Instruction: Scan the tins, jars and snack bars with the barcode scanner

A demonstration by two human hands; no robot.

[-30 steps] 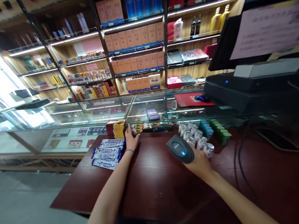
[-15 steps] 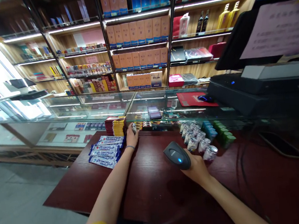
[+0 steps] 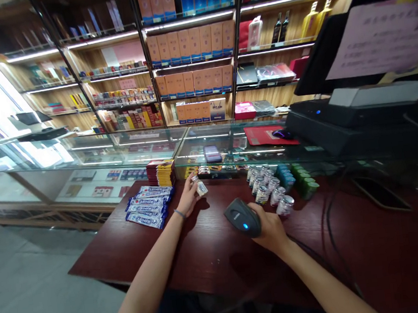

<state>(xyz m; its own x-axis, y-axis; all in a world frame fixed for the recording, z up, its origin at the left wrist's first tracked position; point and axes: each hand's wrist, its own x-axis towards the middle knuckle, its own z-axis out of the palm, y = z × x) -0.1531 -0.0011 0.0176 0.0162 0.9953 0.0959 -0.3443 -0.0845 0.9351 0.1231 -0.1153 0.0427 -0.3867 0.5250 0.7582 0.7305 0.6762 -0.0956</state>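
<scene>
My left hand [image 3: 188, 197] is closed around a small pale bottle [image 3: 200, 186], tilted above the dark red wooden table [image 3: 199, 247]. In my right hand [image 3: 270, 227] is a black barcode scanner [image 3: 242, 217] with a lit blue light, its head turned toward the left. Left of my left hand lie several blue-and-white packets [image 3: 147, 206]. Behind them stands a stack of dark red and yellow packs [image 3: 161, 173]. Beyond my right hand, several small bottles [image 3: 272, 183] with silvery caps stand in rows, beside blue packs [image 3: 285, 177] and green packs [image 3: 304, 180].
A glass display counter [image 3: 137, 151] runs along the table's far side. A black phone-like slab [image 3: 380, 193] lies at the right, near a dark cable [image 3: 328, 226]. A monitor [image 3: 320, 60] stands behind, with a red mouse pad [image 3: 262, 136] and a mouse [image 3: 281, 133].
My left hand has lifted the small bottle from beside the stacked packs and drawn it nearer and to the right. The scanner has shifted slightly left within the view.
</scene>
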